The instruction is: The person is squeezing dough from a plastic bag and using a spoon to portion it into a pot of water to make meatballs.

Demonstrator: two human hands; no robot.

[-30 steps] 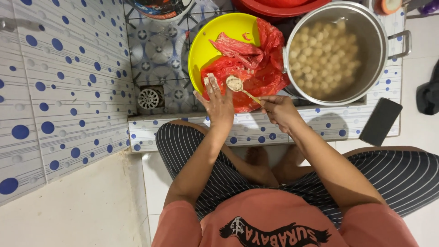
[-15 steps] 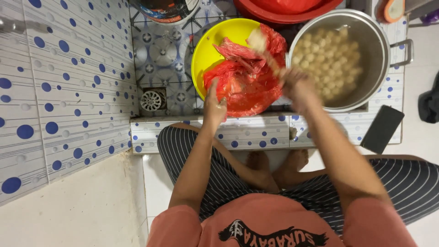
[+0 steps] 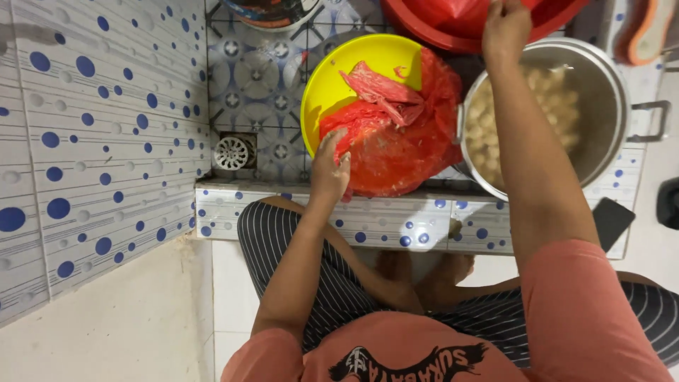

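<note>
While the left hand [image 3: 329, 170] presses flat, fingers spread, on the red plastic bag [image 3: 396, 141], keep it steady. Beyond, the right hand [image 3: 506, 25] reaches the red basin [image 3: 559, 18]; its grip I cannot tell.

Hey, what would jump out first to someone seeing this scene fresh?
The bright yellow bowl at the centre, lined with a crumpled red plastic bag that the left hand touches. To its right stands a big metal pot of pale round balls, while the right hand reaches to a red basin at the top.
</note>
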